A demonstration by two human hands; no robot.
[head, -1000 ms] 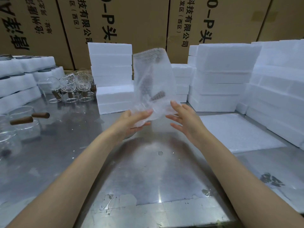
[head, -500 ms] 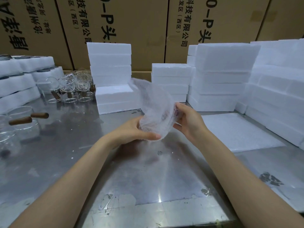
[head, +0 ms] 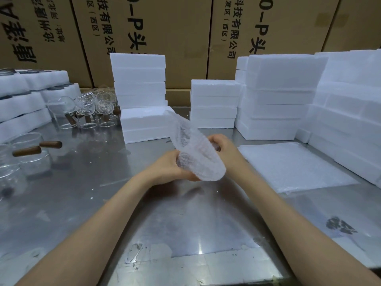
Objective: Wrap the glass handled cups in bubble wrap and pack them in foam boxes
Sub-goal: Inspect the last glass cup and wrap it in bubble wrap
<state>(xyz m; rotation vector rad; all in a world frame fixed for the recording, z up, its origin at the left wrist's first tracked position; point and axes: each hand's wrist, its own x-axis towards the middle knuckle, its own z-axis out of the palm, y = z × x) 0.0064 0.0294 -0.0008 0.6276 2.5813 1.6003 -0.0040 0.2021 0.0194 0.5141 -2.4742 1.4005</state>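
Two bare forearms reach out from my viewpoint over the steel table [head: 185,228], and they meet at a bundle of bubble wrap [head: 198,159] held just above its surface. My left hand [head: 171,168] cups the bundle from below and the near side, fingers curled round it; my right hand [head: 223,147] grips the far side, fingers bent over the wrap with the tips hidden in its folds. One loose flap of wrap sticks up and away to the left. I cannot tell through the wrap whether a cup is inside. To the right of the hands a flat stack of bubble wrap sheets [head: 294,166] lies on the table. At the left edge stand glass cups with wooden handles [head: 31,151], and further back a cluster of more glass cups [head: 90,110]. Behind the bundle sit white foam boxes [head: 142,124] in stacks, with taller foam stacks [head: 280,96] to the right and foam trays [head: 22,104] on the left. Brown cartons [head: 181,34] with black print line the back.
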